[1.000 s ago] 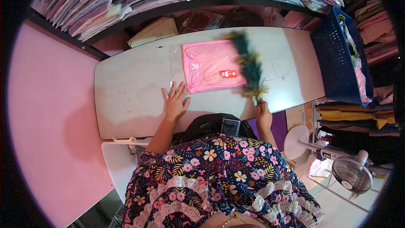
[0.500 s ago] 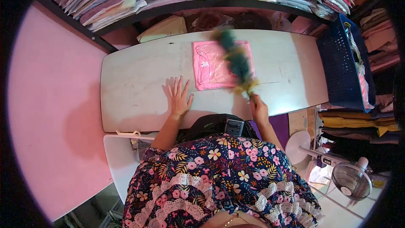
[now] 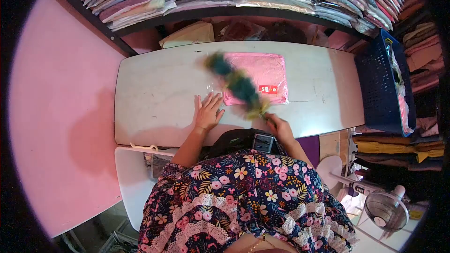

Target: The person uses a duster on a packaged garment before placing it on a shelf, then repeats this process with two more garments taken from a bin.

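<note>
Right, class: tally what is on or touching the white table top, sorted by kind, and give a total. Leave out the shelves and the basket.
Hands: 2, left hand flat on the table, right hand closed around the duster's handle
Feather dusters: 1, green duster, blurred
Bagged pink garments: 1, pink garment with a red label
Total: 4

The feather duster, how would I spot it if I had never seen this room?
Find the long white table under the shelves of bagged clothes. Near its front edge the right hand grips a handle; the feather duster slants up-left from it across a flat pink packaged garment. It alone is fluffy and dark teal, with yellowish plumes near the handle.
</note>
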